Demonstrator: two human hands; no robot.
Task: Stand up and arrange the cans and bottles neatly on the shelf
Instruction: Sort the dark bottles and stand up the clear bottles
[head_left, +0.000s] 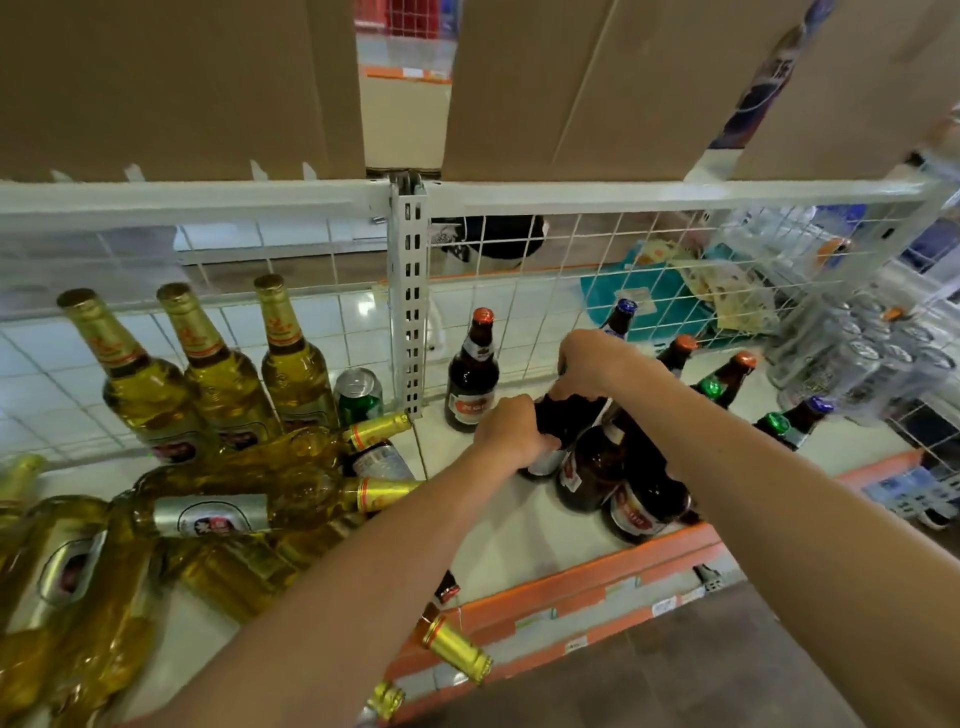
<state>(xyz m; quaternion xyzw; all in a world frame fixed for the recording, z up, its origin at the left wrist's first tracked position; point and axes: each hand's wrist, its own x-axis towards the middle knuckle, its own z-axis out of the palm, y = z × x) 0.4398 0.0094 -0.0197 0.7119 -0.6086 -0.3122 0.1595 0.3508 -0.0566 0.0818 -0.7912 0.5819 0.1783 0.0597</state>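
On the white shelf (524, 525), my left hand (511, 431) grips a dark brown bottle (563, 421) around its body. My right hand (602, 364) grips the top of the same bottle. Two more brown bottles (623, 478) lean just in front of it. One brown bottle with a red label (470, 376) stands upright by the back mesh. On the left, three golden bottles (208, 374) stand upright at the back, and several golden bottles (208, 519) lie in a heap. A green can (358, 395) stands beside the post.
A white slotted post (410, 312) splits the shelf, and wire mesh (545, 291) closes its back. More brown bottles (727, 379) with coloured caps stand at right. Cardboard boxes (597, 88) fill the shelf above. An orange front edge (582, 587) carries price tags. Shrink-wrapped cans (852, 358) sit at far right.
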